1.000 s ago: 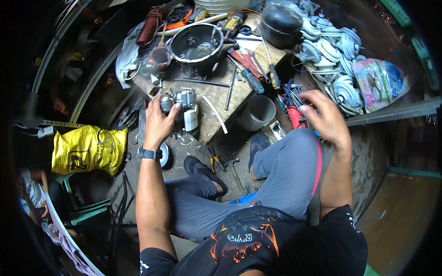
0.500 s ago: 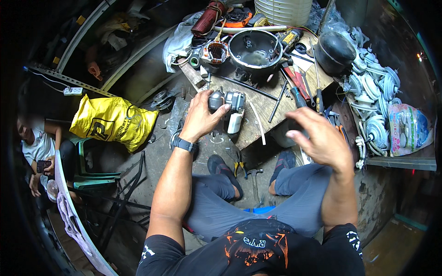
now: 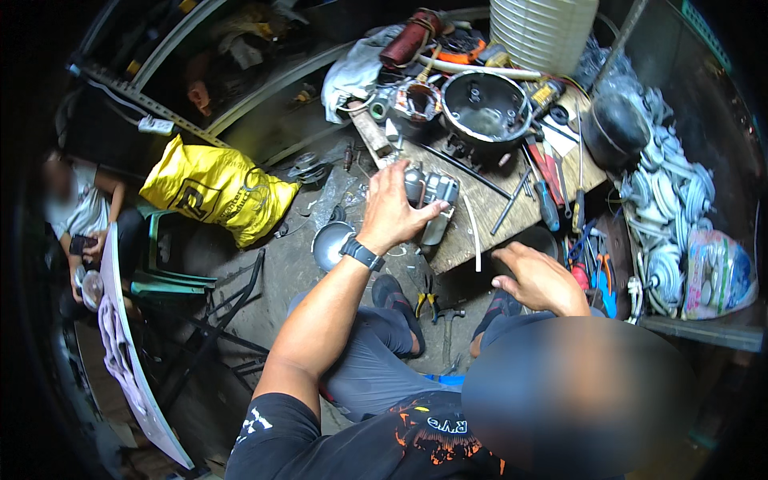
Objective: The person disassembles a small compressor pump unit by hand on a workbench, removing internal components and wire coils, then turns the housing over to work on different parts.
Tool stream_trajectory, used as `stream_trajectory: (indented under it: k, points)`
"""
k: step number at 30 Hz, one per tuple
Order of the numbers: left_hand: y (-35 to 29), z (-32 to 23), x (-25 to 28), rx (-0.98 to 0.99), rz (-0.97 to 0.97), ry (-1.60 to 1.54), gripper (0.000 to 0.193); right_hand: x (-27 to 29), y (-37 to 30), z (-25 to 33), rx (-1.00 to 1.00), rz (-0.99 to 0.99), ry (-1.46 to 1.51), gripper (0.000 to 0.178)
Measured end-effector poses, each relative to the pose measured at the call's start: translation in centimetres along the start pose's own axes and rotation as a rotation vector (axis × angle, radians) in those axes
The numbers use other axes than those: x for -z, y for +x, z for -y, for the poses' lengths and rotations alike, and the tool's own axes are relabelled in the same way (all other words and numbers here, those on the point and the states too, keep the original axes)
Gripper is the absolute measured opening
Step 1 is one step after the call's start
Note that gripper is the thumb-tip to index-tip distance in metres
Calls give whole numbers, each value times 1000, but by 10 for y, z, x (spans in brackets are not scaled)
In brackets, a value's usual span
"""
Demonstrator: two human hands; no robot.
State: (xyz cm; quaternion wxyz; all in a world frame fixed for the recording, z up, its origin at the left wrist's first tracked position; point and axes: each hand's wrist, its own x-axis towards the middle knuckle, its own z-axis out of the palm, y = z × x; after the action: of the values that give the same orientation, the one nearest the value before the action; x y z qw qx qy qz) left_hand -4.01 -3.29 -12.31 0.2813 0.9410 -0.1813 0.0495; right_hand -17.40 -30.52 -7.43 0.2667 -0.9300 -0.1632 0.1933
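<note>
My left hand rests on a grey metal motor-like unit, fingers behind it and thumb along its near side. The unit stands at the near left edge of a worn wooden board. Over my right knee, my right hand hangs in the air, holding nothing, its fingers loosely apart. Beside the unit, a thin white tube overhangs the board's edge. Behind lie a black rod, a round black metal housing and a copper-wound stator.
A blue-handled screwdriver and other tools lie on the board's right. Pliers and a hammer lie between my feet. Grey insulator-like discs pile up right. A yellow sack stands left, near a seated person.
My right hand has dropped toward my right knee. My left hand stays on the grey unit. The whole view has shifted, with the scene now further right and lower.
</note>
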Motion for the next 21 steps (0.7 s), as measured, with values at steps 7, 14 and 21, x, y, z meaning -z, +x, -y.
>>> stream_trajectory:
  k: [7,14,21]
  points:
    - [-1,-1,5,6,7,-12,98,-1,1,0,-13,-10,-36,43]
    - [-2,4,0,1,21,-44,96,-11,4,-7,55,-38,-27,37]
    - [1,2,-6,6,19,-83,83,-1,1,-10,-39,55,-48,45]
